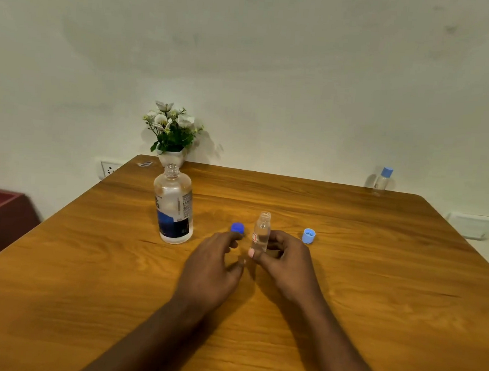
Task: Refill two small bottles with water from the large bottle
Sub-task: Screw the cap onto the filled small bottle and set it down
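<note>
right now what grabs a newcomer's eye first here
Both hands meet mid-table: the right hand holds an uncapped small bottle upright, and the left hand reaches toward a dark blue cap. Left of them stands the open large bottle, with white flowers behind.

The scene is lit softly and rather dimly, with a warm, greenish cast on the wall (pixel 275 57). Faint double shadows are thrown onto that wall behind the flower pot (pixel 171 157), right of it. A dull sheen is seen on the bench (pixel 348 250) beyond the hands, and soft shadows lie beneath them. The bench edges are bowed by wide-angle distortion. Detail is smeared throughout; label print on the large bottle (pixel 174 206) cannot be read.
</note>
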A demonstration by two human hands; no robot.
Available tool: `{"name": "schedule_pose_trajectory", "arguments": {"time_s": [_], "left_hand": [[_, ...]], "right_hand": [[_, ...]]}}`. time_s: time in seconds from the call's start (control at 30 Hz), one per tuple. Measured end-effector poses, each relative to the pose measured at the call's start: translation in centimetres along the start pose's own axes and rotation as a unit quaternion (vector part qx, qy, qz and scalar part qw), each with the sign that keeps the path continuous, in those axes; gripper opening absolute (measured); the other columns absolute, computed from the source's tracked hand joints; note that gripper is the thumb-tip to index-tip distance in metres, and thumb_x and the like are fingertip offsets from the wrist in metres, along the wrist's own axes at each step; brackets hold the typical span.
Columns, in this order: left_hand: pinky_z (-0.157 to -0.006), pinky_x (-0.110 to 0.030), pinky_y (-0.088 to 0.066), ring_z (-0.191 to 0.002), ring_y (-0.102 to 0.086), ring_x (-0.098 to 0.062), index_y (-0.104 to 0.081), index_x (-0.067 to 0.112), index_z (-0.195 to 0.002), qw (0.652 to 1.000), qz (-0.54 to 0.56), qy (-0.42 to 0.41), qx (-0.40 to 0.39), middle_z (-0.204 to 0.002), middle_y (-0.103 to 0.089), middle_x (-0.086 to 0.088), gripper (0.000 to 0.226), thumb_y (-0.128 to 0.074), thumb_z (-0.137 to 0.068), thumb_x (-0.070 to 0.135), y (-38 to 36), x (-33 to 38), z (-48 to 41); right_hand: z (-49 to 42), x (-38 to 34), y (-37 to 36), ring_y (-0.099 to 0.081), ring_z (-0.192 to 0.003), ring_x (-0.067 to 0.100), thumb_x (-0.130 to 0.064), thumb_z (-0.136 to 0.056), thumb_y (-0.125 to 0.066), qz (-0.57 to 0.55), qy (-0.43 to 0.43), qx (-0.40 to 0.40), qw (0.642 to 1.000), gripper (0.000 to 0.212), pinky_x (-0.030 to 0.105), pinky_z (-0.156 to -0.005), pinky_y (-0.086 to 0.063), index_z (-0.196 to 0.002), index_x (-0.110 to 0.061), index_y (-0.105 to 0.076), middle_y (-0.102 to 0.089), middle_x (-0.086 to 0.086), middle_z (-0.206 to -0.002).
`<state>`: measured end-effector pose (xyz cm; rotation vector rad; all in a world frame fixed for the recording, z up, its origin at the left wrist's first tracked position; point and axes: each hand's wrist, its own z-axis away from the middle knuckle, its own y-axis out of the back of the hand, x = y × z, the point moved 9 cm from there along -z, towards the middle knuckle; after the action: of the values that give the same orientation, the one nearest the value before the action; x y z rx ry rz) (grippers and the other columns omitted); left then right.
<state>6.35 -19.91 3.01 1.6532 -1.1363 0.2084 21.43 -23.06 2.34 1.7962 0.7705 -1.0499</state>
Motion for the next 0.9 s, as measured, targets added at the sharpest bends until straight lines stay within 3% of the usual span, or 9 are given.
{"name": "schedule_pose_trajectory", "arguments": {"time_s": [0.13, 0.23, 0.4, 0.67, 0.9], "left_hand": [[-0.085, -0.022, -0.039, -0.107, -0.050, -0.005, -0.046, 0.032, -0.131, 0.999, -0.017, -0.016, -0.037, -0.120, -0.057, 0.012, 0.057, -0.069, -0.078, 0.032, -2.6, 0.6, -1.0], [-0.079, -0.022, -0.039, -0.101, -0.052, -0.003, -0.050, 0.032, -0.125, 1.000, -0.016, -0.017, -0.018, -0.113, -0.060, 0.014, 0.052, -0.069, -0.077, 0.032, -2.9, 0.9, -1.7], [-0.080, -0.030, -0.048, -0.097, -0.058, -0.008, -0.056, 0.029, -0.120, 0.999, -0.014, -0.033, 0.000, -0.107, -0.064, 0.011, 0.043, -0.069, -0.079, 0.028, -2.9, 1.1, -2.3], [-0.078, -0.032, -0.051, -0.092, -0.060, -0.008, -0.063, 0.026, -0.111, 0.998, 0.029, -0.047, 0.008, -0.100, -0.067, 0.010, 0.035, -0.068, -0.078, 0.016, -2.6, 1.4, -2.5], [-0.071, -0.036, -0.051, -0.081, -0.061, -0.006, -0.066, 0.026, -0.099, 0.998, 0.053, -0.041, 0.014, -0.088, -0.069, 0.009, 0.021, -0.067, -0.079, 0.019, -2.2, 1.3, -2.7]], "right_hand": [[-0.1, 0.1, 0.8, -0.065, -0.083, -0.001, -0.024, -0.072, -0.081, 0.003, -0.006, 0.025, 1.000, 0.026, 0.024, -0.074, -0.052, -0.094, -0.032, -0.069, -0.071, -0.015, -0.086], [-0.3, 0.2, 0.9, -0.065, -0.079, -0.001, -0.022, -0.070, -0.082, 0.001, -0.014, 0.030, 0.999, 0.027, 0.024, -0.071, -0.053, -0.090, -0.034, -0.068, -0.071, -0.014, -0.082], [-0.6, 0.3, 1.0, -0.068, -0.081, 0.006, -0.021, -0.071, -0.082, -0.015, -0.022, 0.033, 0.999, 0.024, 0.030, -0.074, -0.055, -0.092, -0.026, -0.071, -0.073, -0.008, -0.084], [0.0, -1.1, 0.6, -0.069, -0.080, 0.001, -0.026, -0.082, -0.073, -0.025, 0.001, 0.023, 0.999, 0.012, 0.025, -0.073, -0.055, -0.084, -0.038, -0.073, -0.075, -0.013, -0.081], [-0.1, -1.3, 0.5, -0.070, -0.074, 0.003, -0.023, -0.080, -0.076, -0.032, 0.003, 0.010, 0.999, 0.008, 0.015, -0.065, -0.049, -0.086, -0.028, -0.077, -0.075, -0.012, -0.076]]}}
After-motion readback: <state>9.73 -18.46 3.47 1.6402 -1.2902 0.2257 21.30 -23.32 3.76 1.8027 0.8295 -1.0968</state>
